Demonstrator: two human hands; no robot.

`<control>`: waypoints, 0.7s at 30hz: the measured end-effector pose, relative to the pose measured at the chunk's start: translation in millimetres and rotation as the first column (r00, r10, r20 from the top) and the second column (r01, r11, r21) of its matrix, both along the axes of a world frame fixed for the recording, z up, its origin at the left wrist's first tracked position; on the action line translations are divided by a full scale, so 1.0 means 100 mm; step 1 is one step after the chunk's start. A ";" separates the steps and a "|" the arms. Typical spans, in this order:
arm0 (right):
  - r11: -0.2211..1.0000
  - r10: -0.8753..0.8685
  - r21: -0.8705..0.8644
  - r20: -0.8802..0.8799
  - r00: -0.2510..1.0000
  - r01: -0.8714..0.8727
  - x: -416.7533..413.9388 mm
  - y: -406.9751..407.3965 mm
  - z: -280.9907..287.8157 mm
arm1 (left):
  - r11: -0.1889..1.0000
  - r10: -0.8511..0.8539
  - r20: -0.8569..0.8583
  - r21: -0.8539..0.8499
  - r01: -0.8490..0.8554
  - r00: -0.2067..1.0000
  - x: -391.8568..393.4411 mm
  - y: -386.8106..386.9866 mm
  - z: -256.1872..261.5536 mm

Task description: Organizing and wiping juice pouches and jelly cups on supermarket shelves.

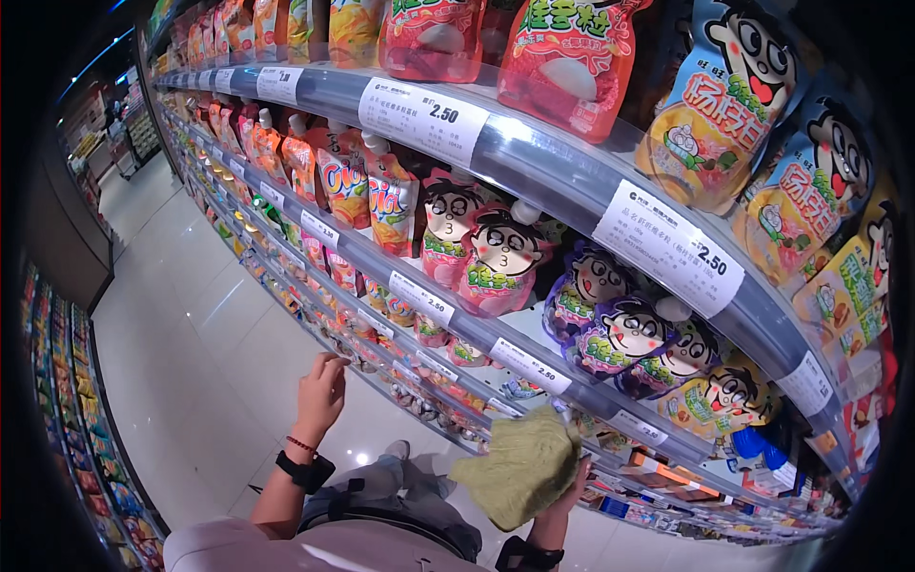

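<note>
My right hand [574,486] is mostly hidden behind a folded olive-green cloth [525,465], which it holds in front of the lower store shelves. My left hand [323,390] hangs over the aisle floor beside the shelving, fingers loosely curled, with no object visible in it. A red bracelet and a black wristband [305,472] are on the left wrist; another black band is on the right. Above the cloth, pink cartoon-face drink pouches [504,257] and purple ones [625,332] stand on a middle shelf. The upper shelf edge [529,150] carries price tags.
Large red pouches [568,64] and blue-yellow pouches [715,100] line the upper shelf. Spouted jelly pouches [343,175] stand farther left. Curved shelf fronts run along the tiled aisle floor [179,343]. Another stocked shelf [68,400] is at the far left, and a dark column [61,207] rises behind it.
</note>
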State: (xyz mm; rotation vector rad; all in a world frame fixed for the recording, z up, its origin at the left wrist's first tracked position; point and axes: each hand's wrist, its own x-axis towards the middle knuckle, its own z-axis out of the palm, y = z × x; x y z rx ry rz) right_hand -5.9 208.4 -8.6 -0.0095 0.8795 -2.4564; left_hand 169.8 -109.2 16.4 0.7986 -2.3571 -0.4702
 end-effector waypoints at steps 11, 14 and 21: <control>0.992 -0.124 0.010 0.082 0.989 0.123 0.39 -0.13 0.11 | 0.807 -0.411 -0.300 0.320 0.496 0.861 -1.30 0.09 0.07; 0.980 -0.198 0.027 0.028 0.980 0.198 0.68 -0.01 0.24 | 0.829 -0.522 -0.165 0.132 0.543 0.837 -1.56 0.06 -0.06; 0.895 -0.446 0.053 0.052 0.893 0.444 1.33 0.05 0.29 | 0.761 -0.635 -0.266 -0.053 0.647 0.725 -1.47 0.08 0.06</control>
